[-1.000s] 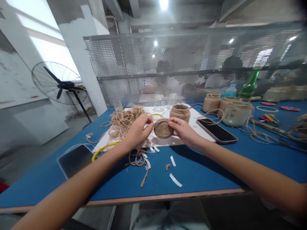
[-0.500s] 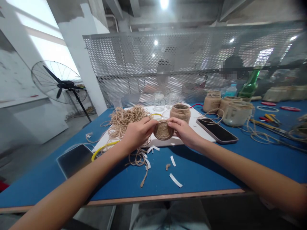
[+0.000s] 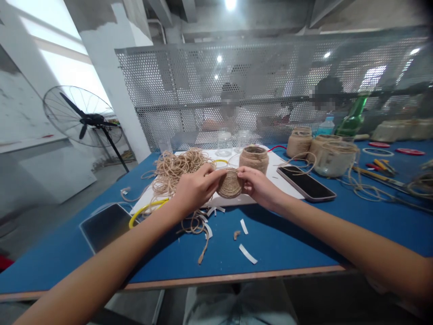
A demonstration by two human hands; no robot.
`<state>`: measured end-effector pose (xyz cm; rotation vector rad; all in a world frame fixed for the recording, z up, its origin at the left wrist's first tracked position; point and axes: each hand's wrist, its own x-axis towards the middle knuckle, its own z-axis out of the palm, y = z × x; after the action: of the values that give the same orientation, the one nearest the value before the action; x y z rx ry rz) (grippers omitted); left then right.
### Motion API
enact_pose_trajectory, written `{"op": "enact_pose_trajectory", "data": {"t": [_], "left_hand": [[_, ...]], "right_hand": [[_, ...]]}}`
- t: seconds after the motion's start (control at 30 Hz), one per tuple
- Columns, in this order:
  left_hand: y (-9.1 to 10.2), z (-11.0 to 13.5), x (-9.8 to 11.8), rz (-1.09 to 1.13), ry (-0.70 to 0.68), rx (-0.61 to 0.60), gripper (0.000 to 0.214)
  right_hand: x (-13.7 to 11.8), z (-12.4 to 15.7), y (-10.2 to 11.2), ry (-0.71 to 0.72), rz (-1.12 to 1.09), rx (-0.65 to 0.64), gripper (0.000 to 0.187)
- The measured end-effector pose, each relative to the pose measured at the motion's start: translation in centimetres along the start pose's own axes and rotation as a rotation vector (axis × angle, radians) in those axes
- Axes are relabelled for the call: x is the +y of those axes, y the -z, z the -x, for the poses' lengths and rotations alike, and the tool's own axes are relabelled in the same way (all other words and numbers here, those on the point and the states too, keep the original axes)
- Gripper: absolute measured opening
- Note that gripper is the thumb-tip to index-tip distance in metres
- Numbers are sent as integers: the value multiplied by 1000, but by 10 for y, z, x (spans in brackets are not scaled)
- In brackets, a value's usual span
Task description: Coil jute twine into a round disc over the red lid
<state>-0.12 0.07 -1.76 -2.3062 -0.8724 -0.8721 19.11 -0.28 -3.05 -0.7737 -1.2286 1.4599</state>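
A small round disc of coiled jute twine point(image 3: 230, 184) is held up above the front of a white board point(image 3: 280, 192). My left hand point(image 3: 196, 186) pinches its left edge, and my right hand point(image 3: 256, 184) grips the right edge between thumb and fingers. Just behind the disc stands a jar wrapped in twine point(image 3: 254, 160). A loose heap of jute twine point(image 3: 182, 168) lies behind my left hand, with strands trailing toward the table's front. A yellow ring point(image 3: 145, 212) is partly hidden by my left forearm.
On the right lie a smartphone point(image 3: 306, 183), twine-wrapped jars point(image 3: 299, 142) and pliers point(image 3: 384, 167). Clear glass jars point(image 3: 224, 143) stand at the back before a perforated metal screen point(image 3: 189, 90). Paper strips point(image 3: 248, 254) litter the blue table point(image 3: 287, 253). A dark flat panel point(image 3: 110, 225) lies left.
The disc has tilted slightly, so its coiled face shows more fully. My fingers have shifted a little on its edges; both hands still hold it in about the same place.
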Motion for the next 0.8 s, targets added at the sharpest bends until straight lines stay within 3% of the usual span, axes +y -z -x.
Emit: {"op": "enact_pose_trajectory", "data": {"t": [0.17,0.33,0.47,0.67,0.8], "left_hand": [[2,-2,7,74,136,-36,31],[5,-6,9,442,169,-97,31],[8,-7,9,572,156,-112,32],[8,-6,7,617,80,-180,41],[9,-7,8,601,113,-178,37]], "right_hand": [[0,2,-1,1,-114,-29,6],[-1,3,-1,-8,-178,-95,3],[-5,3,1,-55,-80,-146,5],[-2,0,4,25,124,-215,14],[4,-3,7,85,155,-219,15]]}}
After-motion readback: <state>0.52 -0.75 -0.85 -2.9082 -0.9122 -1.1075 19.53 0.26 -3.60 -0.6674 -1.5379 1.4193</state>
